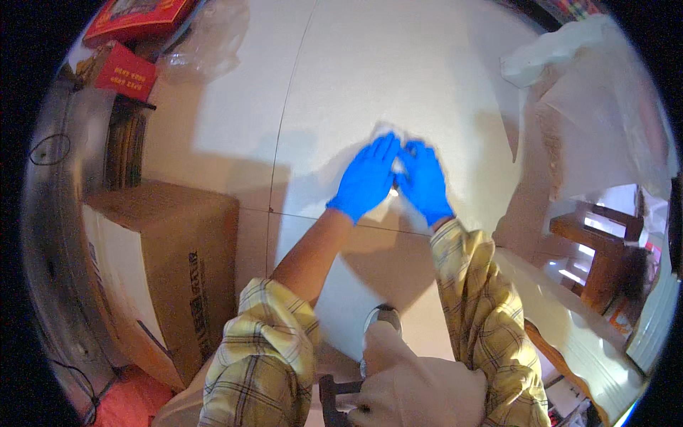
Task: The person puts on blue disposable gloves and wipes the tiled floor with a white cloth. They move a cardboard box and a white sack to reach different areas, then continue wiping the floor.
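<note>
My left hand (pixel 368 173), in a blue glove, is held back upward over the pale tiled floor (pixel 341 69), with its fingers stretched forward. Beside it is my right hand (pixel 427 179), also blue-gloved, its thumb and fingers bent towards the left one. A small dark and bright thing (pixel 395 189) shows in the gap between the two palms; what it is cannot be made out. Something whitish (pixel 383 128) peeks out past the left fingertips. The palms are hidden, so whether either hand grips anything is unclear.
A cardboard box (pixel 187 277) stands at the left, with red boxes (pixel 127 73) and a clear plastic bag (pixel 205 48) farther up. On the right are white plastic sheeting (pixel 587 117) and a brown wooden frame (pixel 603 261). My shoe (pixel 383 315) is below.
</note>
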A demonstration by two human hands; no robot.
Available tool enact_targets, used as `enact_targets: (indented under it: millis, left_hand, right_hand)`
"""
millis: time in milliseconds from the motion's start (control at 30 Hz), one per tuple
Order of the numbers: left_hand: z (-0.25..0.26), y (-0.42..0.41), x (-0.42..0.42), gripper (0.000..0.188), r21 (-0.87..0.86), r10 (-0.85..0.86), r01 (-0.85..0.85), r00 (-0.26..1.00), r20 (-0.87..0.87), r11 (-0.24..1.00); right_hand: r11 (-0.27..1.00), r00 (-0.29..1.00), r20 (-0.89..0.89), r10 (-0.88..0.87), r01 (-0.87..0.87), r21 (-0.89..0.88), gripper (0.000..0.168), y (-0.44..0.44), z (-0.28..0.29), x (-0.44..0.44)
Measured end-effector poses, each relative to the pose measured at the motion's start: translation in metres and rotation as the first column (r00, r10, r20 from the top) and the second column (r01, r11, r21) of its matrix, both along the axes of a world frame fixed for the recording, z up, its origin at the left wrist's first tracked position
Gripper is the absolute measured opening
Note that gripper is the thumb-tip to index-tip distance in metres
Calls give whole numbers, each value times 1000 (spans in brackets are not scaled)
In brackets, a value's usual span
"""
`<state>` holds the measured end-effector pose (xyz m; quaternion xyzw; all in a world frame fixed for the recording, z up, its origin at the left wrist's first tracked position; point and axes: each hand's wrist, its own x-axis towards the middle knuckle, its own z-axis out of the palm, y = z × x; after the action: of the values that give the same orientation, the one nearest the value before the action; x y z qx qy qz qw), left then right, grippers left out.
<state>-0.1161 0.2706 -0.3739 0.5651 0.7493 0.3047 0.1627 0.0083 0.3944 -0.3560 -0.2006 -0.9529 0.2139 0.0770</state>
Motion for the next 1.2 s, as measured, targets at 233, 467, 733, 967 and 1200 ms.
enact_targets:
  millis: [233,467,733,967,1200]
  left_hand:
    - [8,-147,144,53,-155,-144,151,988,56,976]
    - [3,40,49,67,-67,-14,-1,974,-226,998]
    - [5,-100,149,63,-134,-278,263,953,-118,956]
    - [-3,-18,160,65,-228,-420,354,801,-427,907]
    - [6,75,114,59,-4,-179,179,979,-101,984]
  right_hand:
    - [993,951,295,88,-59,-106,72,-131,-12,167]
    - [988,991,-62,-116,122,95,49,27,4,48]
    - [999,982,184,-38,44,-29,65,-101,-17,184]
    - [947,944,71,-321,319,33,65,-47,-8,206]
    - [924,924,-64,-377,380,47,54,26,9,123]
